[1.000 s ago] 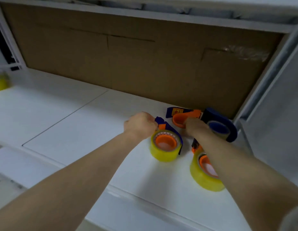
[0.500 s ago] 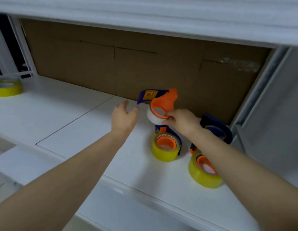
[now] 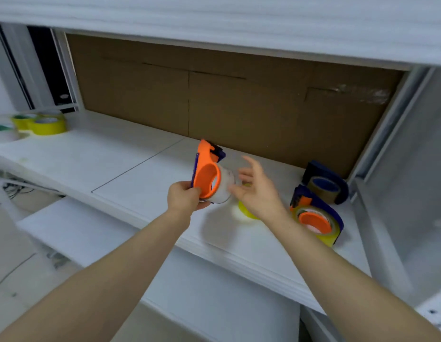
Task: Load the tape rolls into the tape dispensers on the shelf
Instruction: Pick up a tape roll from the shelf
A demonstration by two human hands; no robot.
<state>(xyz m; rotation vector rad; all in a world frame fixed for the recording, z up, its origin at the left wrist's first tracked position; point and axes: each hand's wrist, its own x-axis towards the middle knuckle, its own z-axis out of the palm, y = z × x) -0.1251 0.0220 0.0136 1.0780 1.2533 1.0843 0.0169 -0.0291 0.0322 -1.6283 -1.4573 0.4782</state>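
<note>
An orange tape dispenser (image 3: 206, 174) with a pale, clear tape roll (image 3: 224, 185) on it is held above the white shelf (image 3: 130, 156). The left hand (image 3: 186, 197) grips its near end. The right hand (image 3: 257, 191) is open, fingers spread, just right of the roll. Right of it sit 2 loaded dispensers: a yellow-roll dispenser (image 3: 318, 218) and, farther back, a brown-roll dispenser (image 3: 325, 183). Spare yellow rolls (image 3: 45, 123) lie far left.

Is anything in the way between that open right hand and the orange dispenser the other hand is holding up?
Nothing visible. The left hand grips the orange dispenser above the shelf, and the open right hand is right beside the pale roll on it, with no object between them.
</note>
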